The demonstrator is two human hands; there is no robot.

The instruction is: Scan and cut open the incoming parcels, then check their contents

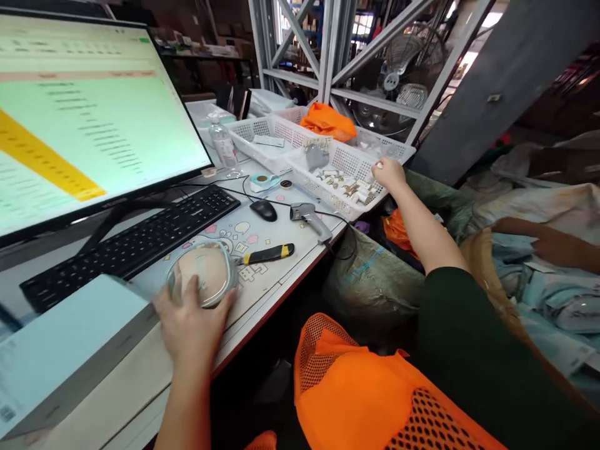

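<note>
My left hand (192, 319) grips a round, see-through case (201, 269) with a pale beige inside and a light blue-green rim, resting on the desk. The fingers curl over its near side. Out to the right, my right hand (390, 174) is closed in a pinch at the right rim of a white perforated basket (344, 203). A small whitish bit shows at its fingertips, too little to name. Several small white and gold-coloured pieces (349, 186) lie in this basket, next to that hand. Right of the case lies a black and yellow utility knife (267, 254).
A light blue box (75, 350) stands at the left, below a monitor (94, 112) and keyboard (140, 244). A mouse (264, 210), barcode scanner (312, 220), tape roll (262, 181) and plastic bottle (224, 147) are on the desk. An open carton (482, 262) of packages stands right.
</note>
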